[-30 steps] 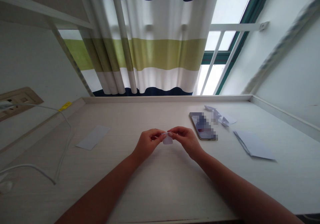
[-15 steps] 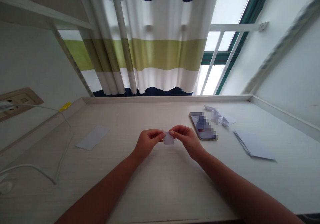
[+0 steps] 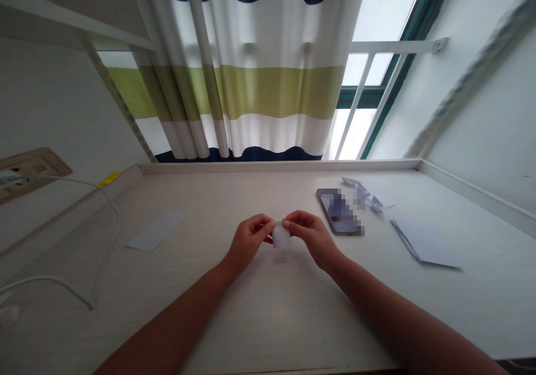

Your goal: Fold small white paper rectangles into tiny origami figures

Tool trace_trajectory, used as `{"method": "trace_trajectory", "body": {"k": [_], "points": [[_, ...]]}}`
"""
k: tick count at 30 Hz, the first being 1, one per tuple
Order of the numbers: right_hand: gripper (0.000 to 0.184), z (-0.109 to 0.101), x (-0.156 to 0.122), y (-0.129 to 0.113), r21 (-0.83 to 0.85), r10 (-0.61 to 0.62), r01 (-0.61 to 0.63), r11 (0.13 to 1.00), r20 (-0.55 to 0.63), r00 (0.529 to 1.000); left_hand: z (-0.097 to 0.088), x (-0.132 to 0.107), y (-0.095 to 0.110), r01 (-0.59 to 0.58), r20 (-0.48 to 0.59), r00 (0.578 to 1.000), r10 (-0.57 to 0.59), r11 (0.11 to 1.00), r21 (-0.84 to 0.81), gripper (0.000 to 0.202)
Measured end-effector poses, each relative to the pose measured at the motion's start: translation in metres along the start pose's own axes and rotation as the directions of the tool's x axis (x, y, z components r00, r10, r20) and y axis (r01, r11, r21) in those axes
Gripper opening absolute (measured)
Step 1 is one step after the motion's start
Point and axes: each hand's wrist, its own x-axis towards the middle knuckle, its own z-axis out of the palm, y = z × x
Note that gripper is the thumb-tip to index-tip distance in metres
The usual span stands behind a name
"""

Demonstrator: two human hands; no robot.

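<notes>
A small piece of white paper is held up between my two hands, just above the desk. My left hand pinches its upper left corner between thumb and fingers. At the upper right corner, the thumb and index finger of my right hand grip it the same way. The paper hangs down from the fingertips with its flat side toward me. Whether it is folded in layers I cannot tell.
Right of my hands lies a phone, with folded paper pieces behind it. A stack of white paper is farther right. On the left are a paper strip and a white cable. A curtain hangs behind the desk.
More of the paper's face shows below my fingertips, and its lower edge sits slightly lower. Both hands keep their pinch and have hardly moved.
</notes>
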Motion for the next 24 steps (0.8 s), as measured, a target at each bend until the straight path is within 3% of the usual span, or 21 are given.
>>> {"method": "trace_trajectory", "body": {"k": [8, 17, 24], "points": [[0.014, -0.0005, 0.0002, -0.0012, -0.032, 0.003, -0.005, 0.999, -0.041, 0.999, -0.0022, 0.0022, -0.0065, -0.025, -0.009, 1.0, 0.026, 0.992, 0.122, 0.023], [0.012, -0.0024, 0.0016, -0.001, 0.017, 0.008, -0.006, 1.0, -0.096, 0.995, -0.0018, 0.0023, -0.0086, 0.028, 0.057, 0.998, -0.033, 0.996, 0.08, 0.024], [0.012, -0.0016, 0.0013, -0.0013, 0.001, 0.015, -0.015, 1.0, -0.115, 0.993, -0.0022, 0.0031, -0.0092, -0.007, -0.007, 1.0, 0.009, 0.974, 0.225, 0.023]]}}
